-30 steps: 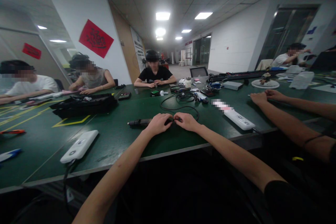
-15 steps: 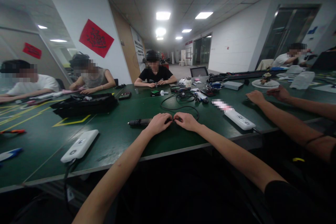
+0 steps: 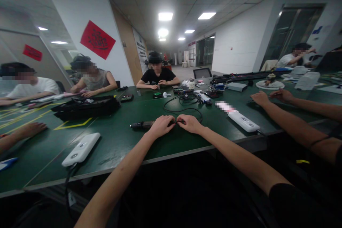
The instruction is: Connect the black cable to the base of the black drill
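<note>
Head cam: L hand (image 3: 161,125) & R hand (image 3: 190,124), same pinch on dark bit (image 3: 176,122); co-worker's hand (image 3: 34,129) new at L.

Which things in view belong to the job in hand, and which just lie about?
Probably the job:
small dark piece held between left hand and right hand
dark cylindrical tool by left hand

Probably lying about:
black fabric bag
left white oblong device
right white oblong device
</note>
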The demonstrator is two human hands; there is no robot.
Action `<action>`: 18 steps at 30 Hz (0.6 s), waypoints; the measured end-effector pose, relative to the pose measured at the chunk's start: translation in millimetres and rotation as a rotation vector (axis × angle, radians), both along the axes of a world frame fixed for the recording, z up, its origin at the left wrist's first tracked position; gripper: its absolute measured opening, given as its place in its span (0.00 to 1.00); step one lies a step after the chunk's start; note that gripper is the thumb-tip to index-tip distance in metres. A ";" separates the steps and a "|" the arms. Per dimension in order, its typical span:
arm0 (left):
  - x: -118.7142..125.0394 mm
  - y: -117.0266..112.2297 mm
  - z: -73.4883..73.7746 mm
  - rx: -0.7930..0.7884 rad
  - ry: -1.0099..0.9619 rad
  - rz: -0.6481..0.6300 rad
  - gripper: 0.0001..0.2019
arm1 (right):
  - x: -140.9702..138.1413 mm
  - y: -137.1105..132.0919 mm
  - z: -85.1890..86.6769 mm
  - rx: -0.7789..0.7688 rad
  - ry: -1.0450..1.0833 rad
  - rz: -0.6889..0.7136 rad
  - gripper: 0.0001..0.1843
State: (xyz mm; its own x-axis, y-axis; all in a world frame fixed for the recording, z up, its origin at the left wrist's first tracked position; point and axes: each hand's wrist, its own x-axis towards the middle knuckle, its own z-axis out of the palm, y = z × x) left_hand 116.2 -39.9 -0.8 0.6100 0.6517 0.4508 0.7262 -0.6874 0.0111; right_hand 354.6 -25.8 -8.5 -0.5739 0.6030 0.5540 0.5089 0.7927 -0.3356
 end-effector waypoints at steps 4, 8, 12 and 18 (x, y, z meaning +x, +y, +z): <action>0.0 -1.2 0.5 0.000 0.009 -0.011 0.09 | 0.2 -0.1 -0.2 0.001 -0.001 0.001 0.07; 0.2 -0.6 0.2 0.003 -0.001 0.007 0.08 | 0.1 0.1 -0.7 0.002 -0.002 0.004 0.07; 0.3 -0.7 0.4 0.001 0.006 -0.003 0.09 | -0.2 0.7 -1.5 0.000 0.001 0.001 0.07; 0.7 -0.7 1.0 -0.002 0.003 0.007 0.09 | 0.0 0.6 -1.1 -0.001 0.002 0.004 0.07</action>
State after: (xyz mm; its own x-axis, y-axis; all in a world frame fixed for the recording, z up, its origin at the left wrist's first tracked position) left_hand 116.8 -40.6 0.2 0.6065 0.6568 0.4480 0.7312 -0.6821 0.0101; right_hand 354.6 -25.2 -9.6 -0.5752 0.6010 0.5549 0.5047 0.7946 -0.3374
